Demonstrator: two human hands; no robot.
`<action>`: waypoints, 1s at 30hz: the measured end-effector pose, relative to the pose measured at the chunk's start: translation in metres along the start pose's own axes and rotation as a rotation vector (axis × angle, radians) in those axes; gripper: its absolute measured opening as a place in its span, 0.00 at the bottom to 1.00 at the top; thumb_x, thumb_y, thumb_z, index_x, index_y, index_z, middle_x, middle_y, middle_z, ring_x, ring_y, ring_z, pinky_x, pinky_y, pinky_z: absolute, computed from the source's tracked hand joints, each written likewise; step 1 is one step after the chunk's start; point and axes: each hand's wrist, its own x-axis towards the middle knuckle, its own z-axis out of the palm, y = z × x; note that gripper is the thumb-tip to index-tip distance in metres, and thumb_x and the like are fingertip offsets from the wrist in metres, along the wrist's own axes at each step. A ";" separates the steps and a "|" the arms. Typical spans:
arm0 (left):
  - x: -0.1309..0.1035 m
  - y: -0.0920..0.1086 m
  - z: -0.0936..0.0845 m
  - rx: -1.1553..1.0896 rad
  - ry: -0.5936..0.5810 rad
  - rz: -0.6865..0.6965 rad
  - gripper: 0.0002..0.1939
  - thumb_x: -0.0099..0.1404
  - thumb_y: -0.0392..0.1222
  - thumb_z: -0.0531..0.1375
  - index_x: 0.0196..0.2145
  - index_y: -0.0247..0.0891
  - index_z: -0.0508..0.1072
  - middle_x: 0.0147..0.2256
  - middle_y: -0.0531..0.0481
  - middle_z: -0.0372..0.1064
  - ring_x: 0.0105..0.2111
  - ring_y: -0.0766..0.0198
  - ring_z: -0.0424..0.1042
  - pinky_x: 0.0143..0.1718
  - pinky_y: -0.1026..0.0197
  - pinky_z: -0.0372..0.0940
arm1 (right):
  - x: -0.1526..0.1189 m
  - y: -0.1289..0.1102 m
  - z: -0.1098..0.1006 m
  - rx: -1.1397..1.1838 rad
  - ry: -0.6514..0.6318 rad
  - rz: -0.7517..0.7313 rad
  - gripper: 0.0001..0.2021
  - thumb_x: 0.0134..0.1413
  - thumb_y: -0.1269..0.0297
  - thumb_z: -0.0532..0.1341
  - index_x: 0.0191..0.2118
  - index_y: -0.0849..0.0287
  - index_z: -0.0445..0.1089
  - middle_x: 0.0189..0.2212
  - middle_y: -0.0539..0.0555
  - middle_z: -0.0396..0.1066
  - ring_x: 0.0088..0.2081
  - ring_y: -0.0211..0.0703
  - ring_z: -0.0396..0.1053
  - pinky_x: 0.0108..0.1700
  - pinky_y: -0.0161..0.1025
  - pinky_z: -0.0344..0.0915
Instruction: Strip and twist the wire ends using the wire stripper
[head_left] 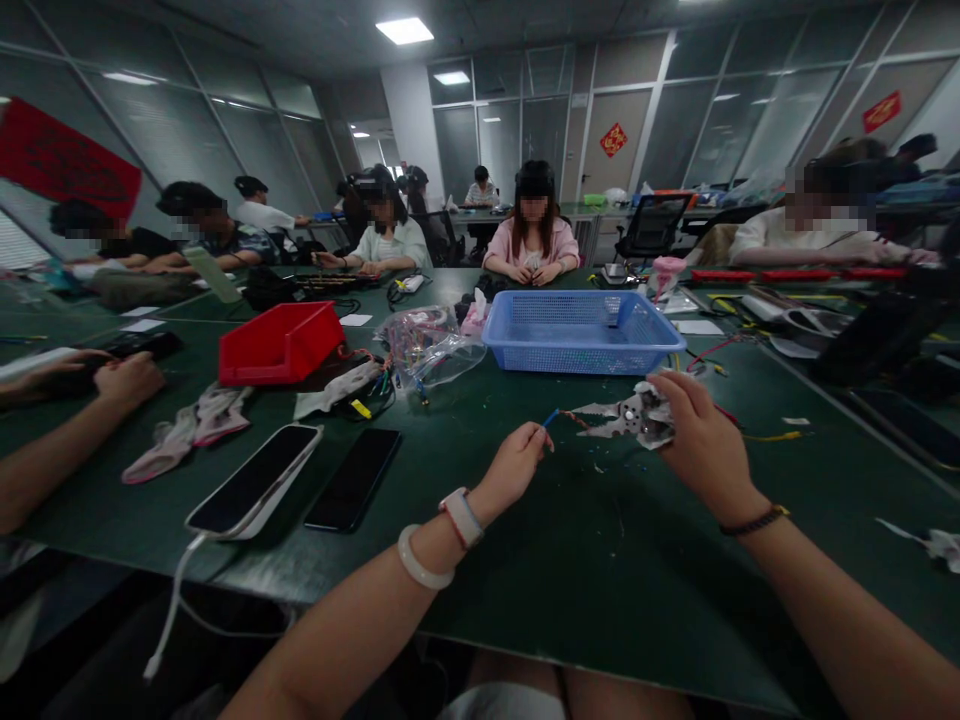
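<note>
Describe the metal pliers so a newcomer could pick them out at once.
On the dark green table, find the blue basket. Just nearer the wearer, off its right half, the right hand holds the pliers, their jaws spread and pointing left. Their bare silver metal, with crumpled whitish material at the grip end, sets them apart from the plastic basket.

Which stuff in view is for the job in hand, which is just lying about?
In use:
- wire, in the left hand
- pliers, in the right hand

Probably just lying about, neither hand on them:
- white-edged phone
- black phone
- red bin
- blue basket
</note>
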 end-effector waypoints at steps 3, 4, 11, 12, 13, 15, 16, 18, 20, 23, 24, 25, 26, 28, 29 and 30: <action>-0.003 0.005 -0.001 0.133 0.008 0.062 0.15 0.69 0.47 0.48 0.32 0.37 0.66 0.22 0.58 0.53 0.20 0.70 0.55 0.23 0.66 0.52 | 0.000 0.001 -0.002 -0.042 -0.004 -0.009 0.30 0.50 0.74 0.56 0.61 0.58 0.54 0.58 0.63 0.59 0.52 0.59 0.65 0.47 0.52 0.68; -0.004 0.007 -0.002 0.188 0.007 0.089 0.15 0.70 0.47 0.47 0.32 0.37 0.67 0.23 0.57 0.55 0.22 0.69 0.56 0.25 0.65 0.54 | -0.001 0.001 -0.003 -0.047 -0.005 -0.012 0.30 0.50 0.74 0.56 0.61 0.59 0.54 0.58 0.64 0.59 0.52 0.59 0.65 0.47 0.51 0.68; -0.011 0.018 -0.001 0.387 -0.002 0.238 0.17 0.71 0.47 0.47 0.34 0.37 0.71 0.33 0.51 0.67 0.35 0.62 0.66 0.38 0.62 0.58 | -0.001 0.002 -0.002 -0.051 -0.012 -0.037 0.30 0.49 0.75 0.56 0.60 0.59 0.55 0.58 0.63 0.59 0.55 0.57 0.63 0.50 0.51 0.66; -0.011 0.019 -0.001 0.392 -0.005 0.242 0.17 0.71 0.47 0.47 0.34 0.38 0.72 0.34 0.51 0.68 0.36 0.62 0.66 0.39 0.61 0.59 | -0.001 0.003 -0.001 -0.053 -0.013 -0.037 0.29 0.50 0.75 0.56 0.60 0.60 0.55 0.58 0.63 0.59 0.55 0.57 0.63 0.51 0.50 0.66; -0.011 0.019 -0.001 0.396 -0.006 0.245 0.17 0.71 0.47 0.47 0.34 0.38 0.72 0.35 0.51 0.69 0.37 0.61 0.67 0.40 0.61 0.59 | -0.002 0.003 0.000 -0.055 -0.014 -0.039 0.29 0.50 0.75 0.56 0.60 0.60 0.55 0.58 0.63 0.59 0.55 0.57 0.63 0.51 0.50 0.66; -0.011 0.020 -0.001 0.402 -0.012 0.250 0.17 0.71 0.46 0.47 0.35 0.38 0.72 0.35 0.50 0.69 0.38 0.61 0.67 0.40 0.61 0.59 | -0.002 0.003 0.001 -0.057 -0.025 -0.047 0.28 0.50 0.74 0.56 0.59 0.61 0.56 0.58 0.64 0.60 0.54 0.57 0.63 0.52 0.50 0.66; -0.011 0.020 -0.001 0.408 -0.017 0.250 0.17 0.71 0.46 0.47 0.35 0.38 0.72 0.35 0.50 0.69 0.37 0.61 0.67 0.40 0.61 0.59 | -0.002 0.002 0.002 -0.056 -0.031 -0.052 0.28 0.50 0.74 0.57 0.59 0.61 0.56 0.58 0.64 0.60 0.54 0.57 0.63 0.52 0.50 0.65; -0.012 0.021 -0.001 0.433 -0.028 0.241 0.18 0.71 0.47 0.46 0.36 0.38 0.73 0.34 0.51 0.69 0.35 0.62 0.67 0.37 0.62 0.59 | -0.002 0.001 0.004 -0.051 -0.046 -0.062 0.28 0.50 0.73 0.57 0.59 0.62 0.57 0.57 0.64 0.60 0.54 0.57 0.63 0.53 0.50 0.65; -0.013 0.022 0.000 0.466 -0.050 0.235 0.18 0.71 0.48 0.46 0.37 0.38 0.73 0.33 0.52 0.67 0.33 0.63 0.65 0.35 0.63 0.58 | -0.002 0.000 0.006 -0.045 -0.056 -0.062 0.28 0.49 0.75 0.56 0.58 0.62 0.57 0.57 0.64 0.60 0.54 0.56 0.63 0.53 0.49 0.65; -0.015 0.025 0.001 0.487 -0.093 0.256 0.17 0.71 0.46 0.47 0.37 0.37 0.72 0.33 0.51 0.68 0.34 0.63 0.66 0.38 0.62 0.60 | -0.003 -0.001 0.010 -0.026 -0.062 -0.049 0.29 0.47 0.78 0.55 0.58 0.62 0.58 0.57 0.63 0.61 0.53 0.54 0.65 0.52 0.48 0.66; -0.016 0.026 0.002 0.488 -0.105 0.265 0.16 0.71 0.44 0.47 0.37 0.37 0.72 0.34 0.51 0.68 0.35 0.63 0.66 0.39 0.62 0.60 | -0.004 -0.001 0.012 -0.014 -0.063 -0.050 0.29 0.47 0.78 0.55 0.58 0.62 0.58 0.57 0.63 0.61 0.53 0.54 0.65 0.52 0.48 0.66; -0.016 0.027 0.002 0.490 -0.113 0.272 0.15 0.71 0.43 0.47 0.37 0.37 0.72 0.35 0.50 0.69 0.35 0.63 0.67 0.40 0.62 0.60 | -0.004 -0.002 0.013 -0.001 -0.066 -0.054 0.29 0.47 0.78 0.55 0.58 0.62 0.58 0.57 0.63 0.61 0.53 0.54 0.65 0.52 0.47 0.66; -0.017 0.027 0.002 0.493 -0.116 0.275 0.15 0.71 0.42 0.47 0.37 0.37 0.72 0.36 0.50 0.69 0.35 0.63 0.67 0.41 0.62 0.61 | -0.005 -0.002 0.014 0.012 -0.069 -0.064 0.28 0.47 0.77 0.55 0.58 0.62 0.59 0.57 0.63 0.61 0.53 0.54 0.65 0.52 0.48 0.66; -0.017 0.027 0.003 0.504 -0.120 0.282 0.14 0.71 0.41 0.48 0.37 0.37 0.72 0.36 0.50 0.70 0.35 0.63 0.68 0.40 0.62 0.61 | -0.005 -0.003 0.015 0.026 -0.077 -0.088 0.27 0.48 0.77 0.56 0.57 0.63 0.59 0.56 0.63 0.62 0.53 0.54 0.64 0.54 0.48 0.64; -0.017 0.027 0.003 0.509 -0.119 0.288 0.14 0.71 0.41 0.48 0.37 0.36 0.73 0.36 0.49 0.71 0.35 0.62 0.68 0.40 0.62 0.61 | -0.005 -0.004 0.016 0.026 -0.084 -0.103 0.27 0.48 0.77 0.56 0.57 0.64 0.59 0.56 0.64 0.62 0.54 0.54 0.64 0.56 0.48 0.63; -0.016 0.026 0.003 0.511 -0.117 0.296 0.14 0.71 0.41 0.48 0.37 0.36 0.73 0.36 0.49 0.71 0.36 0.62 0.69 0.40 0.62 0.61 | -0.005 -0.004 0.015 0.021 -0.091 -0.116 0.27 0.48 0.76 0.56 0.57 0.64 0.59 0.56 0.64 0.62 0.55 0.54 0.63 0.56 0.48 0.62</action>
